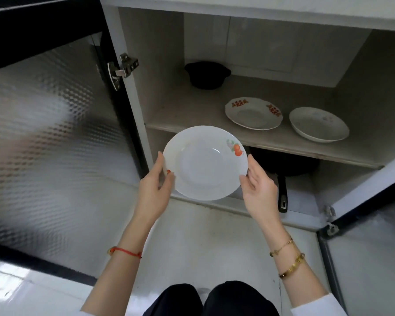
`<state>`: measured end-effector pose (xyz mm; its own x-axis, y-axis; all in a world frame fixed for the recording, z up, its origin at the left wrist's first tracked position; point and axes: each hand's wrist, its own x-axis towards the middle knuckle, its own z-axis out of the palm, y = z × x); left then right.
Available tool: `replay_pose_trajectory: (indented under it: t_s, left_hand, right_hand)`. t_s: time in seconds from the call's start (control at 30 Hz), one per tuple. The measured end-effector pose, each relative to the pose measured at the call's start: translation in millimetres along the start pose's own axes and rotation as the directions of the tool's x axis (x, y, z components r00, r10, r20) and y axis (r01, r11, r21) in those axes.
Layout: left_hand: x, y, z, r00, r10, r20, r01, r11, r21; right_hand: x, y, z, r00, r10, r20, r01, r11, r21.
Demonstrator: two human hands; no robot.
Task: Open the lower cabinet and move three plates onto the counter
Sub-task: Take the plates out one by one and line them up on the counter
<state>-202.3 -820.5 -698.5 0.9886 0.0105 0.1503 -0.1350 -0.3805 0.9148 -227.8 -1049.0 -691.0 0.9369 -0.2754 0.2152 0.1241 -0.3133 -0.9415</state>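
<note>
A white plate with an orange fruit print [204, 163] hangs in the air in front of the open lower cabinet. My left hand [154, 189] grips its left rim and my right hand [258, 185] grips its right rim. On the cabinet's middle shelf [192, 110] lie two more plates: one with red patterns on its rim [253, 113] and, to its right, a plain white one [318, 124].
A black pot [206, 74] stands at the back left of the shelf. Below the shelf a black frying pan [285, 165] sticks its handle out toward me. The patterned metal door [50, 137] stands open at left, another door [369, 254] at right. The counter's edge [283, 10] runs along the top.
</note>
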Motion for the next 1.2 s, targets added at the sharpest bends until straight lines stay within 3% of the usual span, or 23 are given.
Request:
replay_pose_trajectory:
  t_s: [0.1, 0.2, 0.33, 0.53, 0.8, 1.2]
  left_hand:
    - [-7, 8, -2, 0.998, -0.064, 0.009, 0.065, 0.987, -0.148]
    - [-10, 27, -7, 0.992, -0.122, -0.025, 0.113, 0.966, -0.232]
    - [-10, 61, -27, 0.970, -0.222, -0.100, 0.192, 0.950, -0.246]
    - [-29, 141, -74, 0.955, -0.286, -0.082, 0.260, 0.936, -0.239]
    - [-54, 263, -140, 0.932, -0.352, -0.082, 0.336, 0.928, -0.159]
    - [-30, 435, -204, 0.932, -0.358, -0.052, 0.341, 0.919, -0.199]
  right_hand:
    - [-4, -3, -3, 0.997, 0.076, -0.011, -0.074, 0.989, 0.130]
    - [-2, -20, -8, 0.991, 0.131, 0.006, -0.130, 0.981, 0.147]
    - [2, -62, -17, 0.976, 0.213, 0.053, -0.218, 0.969, 0.116]
    - [-7, -150, -35, 0.936, 0.338, 0.100, -0.347, 0.934, 0.085]
    - [-22, -287, -77, 0.922, 0.376, 0.091, -0.382, 0.922, 0.060]
    - [11, -459, -134, 0.926, 0.375, 0.038, -0.377, 0.923, 0.075]
